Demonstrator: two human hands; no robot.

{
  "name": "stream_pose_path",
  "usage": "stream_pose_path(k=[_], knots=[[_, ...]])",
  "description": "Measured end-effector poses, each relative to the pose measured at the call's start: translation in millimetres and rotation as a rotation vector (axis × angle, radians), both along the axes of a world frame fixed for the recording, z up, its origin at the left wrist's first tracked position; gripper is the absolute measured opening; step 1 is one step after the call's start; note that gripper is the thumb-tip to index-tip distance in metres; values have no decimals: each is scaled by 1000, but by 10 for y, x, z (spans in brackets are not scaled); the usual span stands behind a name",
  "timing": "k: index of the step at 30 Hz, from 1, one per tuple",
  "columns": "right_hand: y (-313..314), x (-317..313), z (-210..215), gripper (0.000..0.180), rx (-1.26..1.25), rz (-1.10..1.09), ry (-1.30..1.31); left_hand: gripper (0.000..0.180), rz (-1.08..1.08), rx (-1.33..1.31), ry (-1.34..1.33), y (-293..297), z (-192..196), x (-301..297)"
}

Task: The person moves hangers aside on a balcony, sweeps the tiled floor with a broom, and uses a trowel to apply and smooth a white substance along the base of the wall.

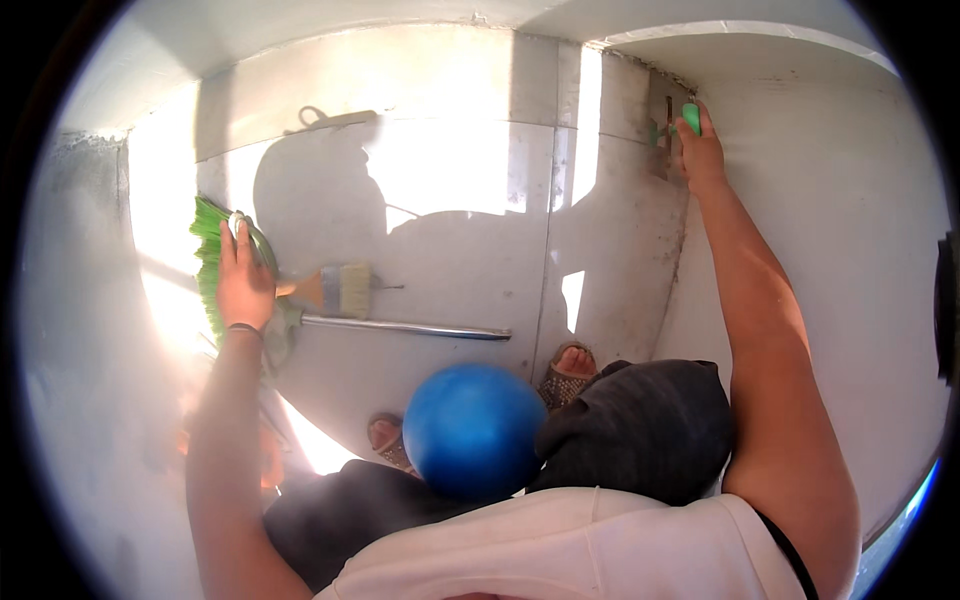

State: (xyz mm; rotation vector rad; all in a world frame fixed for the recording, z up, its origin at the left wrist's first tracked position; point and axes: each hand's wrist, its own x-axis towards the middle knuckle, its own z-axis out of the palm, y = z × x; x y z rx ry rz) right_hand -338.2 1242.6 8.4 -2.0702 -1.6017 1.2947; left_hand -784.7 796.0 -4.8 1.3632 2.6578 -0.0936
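My right hand [702, 158] reaches to the far right corner, its fingers wrapped round a green-handled tool [691, 118]. The tool's tip is small and lies against the foot of the wall; I cannot make out its kind. On the left, my left hand [246, 282] is over the green-bristled broom [207, 255], its fingertips at a small white piece [237, 224]. What its fingers grip is partly hidden. A wide paintbrush [333, 290] with pale bristles lies beside this hand, its wooden handle pointing toward it. The broom's metal handle [410, 327] stretches rightward across the floor.
A blue ball-like object [474, 430] sits between my knees, just beyond my feet. White walls close in on the left and right [820, 220]. Tiles cover the floor [455, 260], with bright sun patches and my shadow. Something orange [270, 455] is blurred at the lower left.
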Motion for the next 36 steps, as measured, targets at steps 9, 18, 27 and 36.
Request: stream_pose_path(k=[9,18,27,36], knots=[[44,29,96,63,203,402,-655,70,66,-4,-55,69,49,18],[-1079,-190,313,58,12,403,-191,69,46,-25,-4,-100,38,-28],[29,-394,204,59,-52,129,105,68,72,-42,-33,-130,-13,-54],[-877,-575,14,64,-105,191,143,67,75,-50,-81,-124,39,-138]])
